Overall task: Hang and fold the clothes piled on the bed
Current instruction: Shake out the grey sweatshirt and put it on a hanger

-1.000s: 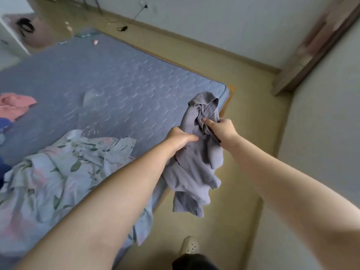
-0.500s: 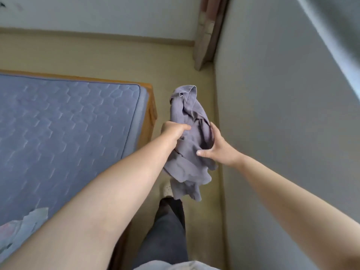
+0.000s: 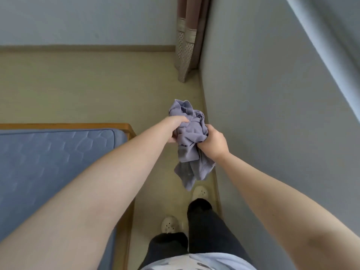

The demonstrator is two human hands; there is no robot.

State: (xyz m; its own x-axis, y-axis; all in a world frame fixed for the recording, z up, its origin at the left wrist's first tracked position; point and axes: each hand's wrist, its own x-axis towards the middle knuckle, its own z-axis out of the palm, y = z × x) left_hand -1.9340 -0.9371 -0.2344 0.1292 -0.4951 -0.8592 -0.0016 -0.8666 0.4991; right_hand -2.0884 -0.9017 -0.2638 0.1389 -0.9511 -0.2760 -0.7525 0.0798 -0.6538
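Both arms stretched out in front, left hand [image 3: 176, 126] and right hand [image 3: 213, 143] each with fingers curled tight, gripping a bunched-up garment [image 3: 190, 139] between them, right one lower.

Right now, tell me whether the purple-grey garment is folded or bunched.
Bunched, not folded. The purple-grey garment is crumpled between the left hand and right hand, loose ends dangling above the floor.

1 garment [image 3: 190, 139] – 2 hands [image 3: 213, 142] – 1 bed [image 3: 48, 152]
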